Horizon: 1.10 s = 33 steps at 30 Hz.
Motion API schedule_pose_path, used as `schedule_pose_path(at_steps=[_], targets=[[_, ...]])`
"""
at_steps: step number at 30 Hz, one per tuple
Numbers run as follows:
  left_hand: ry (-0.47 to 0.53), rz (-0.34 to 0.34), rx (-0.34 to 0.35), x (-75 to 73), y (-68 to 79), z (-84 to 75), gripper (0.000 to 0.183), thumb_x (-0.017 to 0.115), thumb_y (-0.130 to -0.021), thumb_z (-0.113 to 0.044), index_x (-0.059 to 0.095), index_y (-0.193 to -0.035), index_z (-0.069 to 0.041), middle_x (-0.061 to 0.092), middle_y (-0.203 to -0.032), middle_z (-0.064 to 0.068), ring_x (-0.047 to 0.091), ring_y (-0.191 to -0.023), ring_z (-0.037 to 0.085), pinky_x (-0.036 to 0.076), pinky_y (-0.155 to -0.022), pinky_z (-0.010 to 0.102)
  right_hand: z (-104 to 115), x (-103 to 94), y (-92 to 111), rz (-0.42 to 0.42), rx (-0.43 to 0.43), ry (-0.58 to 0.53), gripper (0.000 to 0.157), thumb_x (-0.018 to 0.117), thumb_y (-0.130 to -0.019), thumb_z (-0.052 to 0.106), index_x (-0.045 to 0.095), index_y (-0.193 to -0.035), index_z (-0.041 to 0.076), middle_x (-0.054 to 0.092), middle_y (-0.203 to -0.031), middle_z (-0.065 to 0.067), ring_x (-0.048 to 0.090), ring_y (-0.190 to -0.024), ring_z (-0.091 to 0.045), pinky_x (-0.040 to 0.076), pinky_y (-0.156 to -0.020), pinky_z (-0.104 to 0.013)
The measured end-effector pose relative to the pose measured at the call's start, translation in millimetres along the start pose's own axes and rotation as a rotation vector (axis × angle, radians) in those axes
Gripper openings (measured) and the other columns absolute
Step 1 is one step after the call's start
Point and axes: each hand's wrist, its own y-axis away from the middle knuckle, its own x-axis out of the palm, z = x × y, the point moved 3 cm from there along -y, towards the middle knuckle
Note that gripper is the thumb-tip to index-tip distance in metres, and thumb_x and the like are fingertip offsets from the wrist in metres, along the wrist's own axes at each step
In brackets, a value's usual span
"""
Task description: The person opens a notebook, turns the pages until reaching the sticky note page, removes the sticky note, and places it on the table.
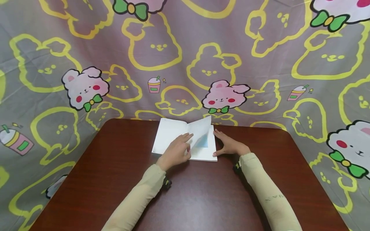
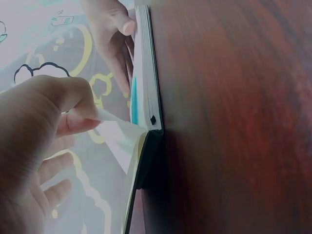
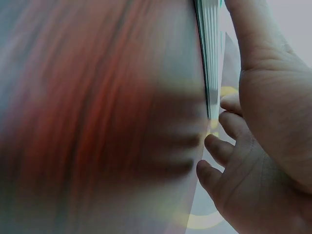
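Observation:
An open notebook with white pages and a dark cover lies near the table's far edge. Between thumb and index finger, my left hand pinches a page that stands lifted, curving over the right half. A light blue patch shows on the sheet beneath it. My right hand rests at the notebook's right edge, thumb and fingers spread along it. In the left wrist view, the left hand's other fingers extend loosely past the page.
The notebook lies on a dark reddish-brown table with rounded far corners. Behind and beside the table hangs a grey curtain with yellow outlines and cartoon rabbits. Dark wrist devices sit at both cream sleeves.

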Motion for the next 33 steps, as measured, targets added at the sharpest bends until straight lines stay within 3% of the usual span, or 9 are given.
schedule_pose_path(at_steps=[10, 17, 26, 33], targets=[[0.050, -0.026, -0.105, -7.3, 2.2, 2.1, 0.013, 0.070, -0.083, -0.014, 0.072, -0.071, -0.009, 0.054, -0.150, 0.014, 0.048, -0.142, 0.033, 0.038, -0.119, 0.044, 8.7, 2.3, -6.5, 0.020, -0.021, -0.007, 0.123, 0.089, -0.076, 0.043, 0.013, -0.161, -0.003, 0.006, -0.170, -0.022, 0.007, -0.156, -0.041, 0.018, -0.124, -0.060], [0.079, -0.097, -0.123, -19.7, 2.2, 4.8, 0.017, 0.071, -0.082, -0.012, 0.067, -0.066, -0.009, 0.055, -0.149, 0.014, 0.052, -0.138, 0.035, 0.040, -0.117, 0.038, 12.9, 3.0, -7.5, 0.031, -0.027, 0.006, 0.124, 0.089, -0.076, 0.044, 0.013, -0.161, -0.004, 0.008, -0.169, -0.024, 0.009, -0.155, -0.044, 0.018, -0.121, -0.066], [0.128, -0.214, -0.136, -40.0, 2.7, 12.8, 0.014, 0.072, -0.080, -0.009, 0.071, -0.069, 0.000, 0.057, -0.147, 0.017, 0.053, -0.137, 0.037, 0.043, -0.114, 0.041, 12.7, 5.4, -8.1, 0.045, 0.004, 0.009, 0.125, 0.089, -0.076, 0.047, 0.011, -0.162, -0.001, 0.007, -0.169, -0.023, 0.007, -0.156, -0.043, 0.014, -0.121, -0.068], [0.132, -0.272, -0.150, -56.4, 2.0, 17.6, 0.014, 0.072, -0.080, -0.009, 0.070, -0.067, -0.005, 0.057, -0.147, 0.017, 0.053, -0.136, 0.038, 0.047, -0.110, 0.044, 13.6, 5.7, -7.3, 0.040, -0.001, 0.008, 0.125, 0.089, -0.076, 0.046, 0.012, -0.162, -0.002, 0.008, -0.169, -0.024, 0.007, -0.155, -0.045, 0.014, -0.121, -0.068]])
